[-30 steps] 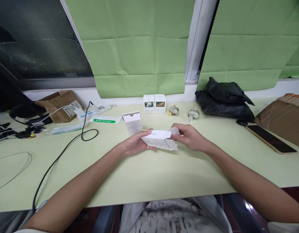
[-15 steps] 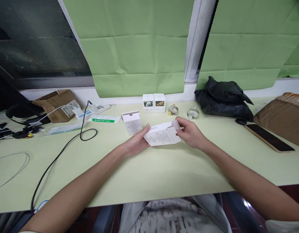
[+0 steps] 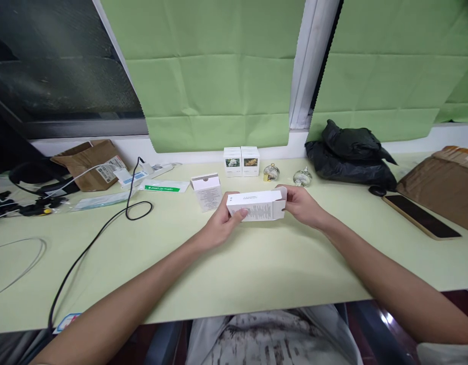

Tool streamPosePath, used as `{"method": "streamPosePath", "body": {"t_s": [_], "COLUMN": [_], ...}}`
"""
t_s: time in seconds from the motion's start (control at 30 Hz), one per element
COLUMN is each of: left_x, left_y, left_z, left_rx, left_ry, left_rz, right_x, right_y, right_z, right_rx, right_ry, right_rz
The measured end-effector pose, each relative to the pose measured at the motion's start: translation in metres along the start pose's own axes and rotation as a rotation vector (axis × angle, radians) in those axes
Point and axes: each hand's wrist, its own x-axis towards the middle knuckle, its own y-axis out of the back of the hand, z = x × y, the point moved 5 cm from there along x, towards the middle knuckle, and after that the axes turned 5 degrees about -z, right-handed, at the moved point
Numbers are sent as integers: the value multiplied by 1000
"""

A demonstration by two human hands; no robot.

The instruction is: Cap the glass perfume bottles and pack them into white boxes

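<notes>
A white cardboard box (image 3: 252,209) with grey print lies on its side in the air above the table, its flaps open at the right end. My left hand (image 3: 222,220) is closed around its left end, thumb pressed on the printed face. At the flaps, my right hand (image 3: 300,205) pinches the box's right end; some of its fingers are hidden behind the cardboard. Just behind my left hand stands a second white printed box (image 3: 206,192). Two small round glass bottles, one with a gold tag (image 3: 271,173) and one silvery (image 3: 302,177), stand beyond my right hand.
Two small white boxes with flower pictures (image 3: 241,163) stand by the wall. On the right are black plastic bags (image 3: 351,157), a phone (image 3: 422,217) and a cardboard carton (image 3: 442,185). A black cable (image 3: 101,238), an open carton (image 3: 89,167) and packets (image 3: 163,186) occupy the left.
The flattened-looking box is now squared up into a boxy shape, showing its top side. My left thumb has moved from its upper edge onto the front face.
</notes>
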Motion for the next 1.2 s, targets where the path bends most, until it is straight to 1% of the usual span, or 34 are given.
{"method": "streamPosePath", "body": {"t_s": [0.13,0.27,0.33,0.43,0.67,0.77,0.83,0.9,1.0,1.13,1.2], "left_x": [-5,-7,-7,-5,6,9,10,10,10,9,8], "left_y": [-3,-3,-4,-5,0,5,10,13,13,15,14], "left_z": [4,7,6,1,-14,-17,-16,-16,-17,-16,-14], "left_rx": [135,212,198,109,-81,-35,22,49,49,35,49], "left_ry": [-13,-61,-69,-55,14,37,16,-12,-13,-18,-20], "left_rz": [9,-16,-32,-37,104,134,142,125,94,131,126], "right_x": [2,1,0,-1,0,1,2,2,3,0,-1], "right_y": [3,2,1,-1,0,1,2,2,1,0,0], "right_z": [4,10,9,5,6,8,5,2,-3,-10,-13], "right_rx": [-17,-10,-29,-72,-103,-127,-148,-149,-99,-52,-42], "right_ry": [112,132,138,144,117,88,109,147,181,202,213], "right_rz": [15,2,-3,9,81,82,84,90,110,144,167]}}
